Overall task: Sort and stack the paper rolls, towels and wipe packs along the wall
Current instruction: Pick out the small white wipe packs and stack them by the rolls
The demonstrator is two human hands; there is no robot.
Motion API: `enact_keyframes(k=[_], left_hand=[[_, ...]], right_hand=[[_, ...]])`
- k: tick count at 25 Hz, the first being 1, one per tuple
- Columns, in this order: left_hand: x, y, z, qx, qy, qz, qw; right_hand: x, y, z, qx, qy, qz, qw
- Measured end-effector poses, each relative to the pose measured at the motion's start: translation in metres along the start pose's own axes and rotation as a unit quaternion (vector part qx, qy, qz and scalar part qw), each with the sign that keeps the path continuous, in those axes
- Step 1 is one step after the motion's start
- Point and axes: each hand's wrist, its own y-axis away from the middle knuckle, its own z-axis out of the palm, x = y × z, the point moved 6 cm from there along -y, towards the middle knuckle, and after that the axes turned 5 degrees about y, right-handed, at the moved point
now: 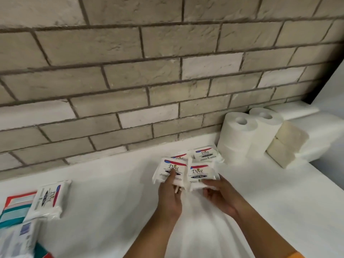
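Observation:
My left hand (pixel 170 197) grips a white Dove wipe pack (pixel 167 171), thumb on its front. My right hand (pixel 218 194) holds a second Dove pack (pixel 201 174) beside it, just above the white surface. Behind them two more Dove packs (pixel 205 153) lie near the brick wall, one partly hidden. White paper rolls (pixel 240 135) stand stacked against the wall at the right, and next to them sit two cream folded towel bundles (pixel 287 144). Another Dove pack (pixel 47 199) lies at the far left.
At the lower left lie a teal, red and white package (pixel 13 209) and a clear-wrapped white pack (pixel 18 239). A long white roll (pixel 294 109) lies by the wall at the far right. The white surface (pixel 111 202) drops off at its right edge.

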Motion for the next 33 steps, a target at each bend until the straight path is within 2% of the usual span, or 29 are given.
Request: enact_keyframes(k=[4, 6, 9, 11, 13, 16, 18, 19, 21, 22, 25, 29, 33], left_hand=[[0.003, -0.038, 0.021, 0.073, -0.005, 0.015, 0.997], [0.003, -0.052, 0.026, 0.110, 0.000, 0.018, 0.994], [-0.003, -0.067, 0.025, 0.177, -0.020, 0.033, 0.983], [-0.006, -0.075, 0.022, 0.199, -0.057, 0.043, 0.977], [-0.004, -0.079, 0.020, 0.213, -0.136, 0.080, 0.964], [-0.002, -0.073, 0.022, 0.186, -0.301, 0.140, 0.925], [-0.001, -0.072, 0.020, 0.150, -0.384, 0.176, 0.894], [0.002, -0.071, 0.018, 0.154, -0.439, 0.198, 0.863], [0.008, -0.070, 0.016, 0.191, -0.564, 0.236, 0.768], [0.009, -0.070, 0.016, 0.197, -0.586, 0.243, 0.748], [0.005, -0.074, 0.024, 0.151, -0.557, 0.227, 0.785], [0.012, -0.081, 0.025, 0.118, -0.575, 0.184, 0.788], [0.022, -0.075, 0.025, 0.088, -0.560, 0.134, 0.813]], right_hand=[[-0.035, -0.039, -0.020, 0.093, -0.064, 0.013, 0.994], [-0.050, -0.058, -0.030, 0.139, -0.067, -0.034, 0.987], [-0.056, -0.078, -0.038, 0.198, -0.151, -0.062, 0.966], [-0.057, -0.078, -0.043, 0.254, -0.106, -0.107, 0.955], [-0.052, -0.080, -0.043, 0.288, -0.076, -0.095, 0.950], [-0.043, -0.078, -0.040, 0.303, -0.052, -0.059, 0.950], [-0.037, -0.081, -0.036, 0.279, -0.050, -0.029, 0.959], [-0.035, -0.084, -0.034, 0.268, -0.045, -0.019, 0.962], [-0.036, -0.088, -0.034, 0.268, -0.003, -0.015, 0.963], [-0.036, -0.092, -0.037, 0.273, 0.018, -0.011, 0.962], [-0.039, -0.096, -0.040, 0.268, 0.047, 0.001, 0.962], [-0.039, -0.099, -0.040, 0.213, 0.020, 0.029, 0.976], [-0.036, -0.088, -0.034, 0.185, 0.008, 0.032, 0.982]])
